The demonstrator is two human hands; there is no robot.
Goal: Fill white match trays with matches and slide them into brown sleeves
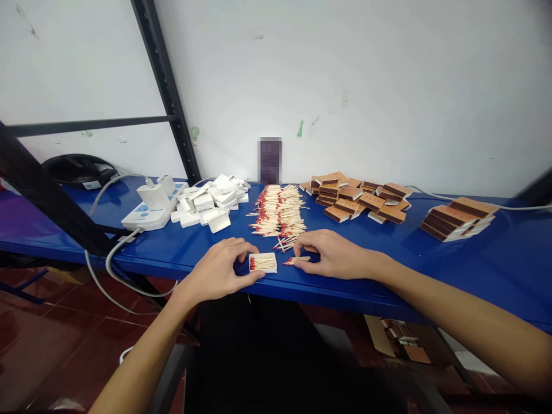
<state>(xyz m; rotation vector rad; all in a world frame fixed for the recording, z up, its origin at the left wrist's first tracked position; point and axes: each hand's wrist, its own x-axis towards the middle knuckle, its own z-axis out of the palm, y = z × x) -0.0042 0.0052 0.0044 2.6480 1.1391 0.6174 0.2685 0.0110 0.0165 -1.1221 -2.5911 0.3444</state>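
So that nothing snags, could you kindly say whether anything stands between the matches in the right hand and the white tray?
Nothing visible does: only blue tabletop shows between the matches in the right hand and the tray at the left hand. The match pile lies beyond that gap.

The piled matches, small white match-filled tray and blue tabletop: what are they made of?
Piled matches: probably pale, matte wood; thin, straight sticks with red heads.
White tray: likely matte card, given its flat, thin walls.
Blue tabletop: perhaps painted metal, from its even colour and soft sheen; plastic is possible.
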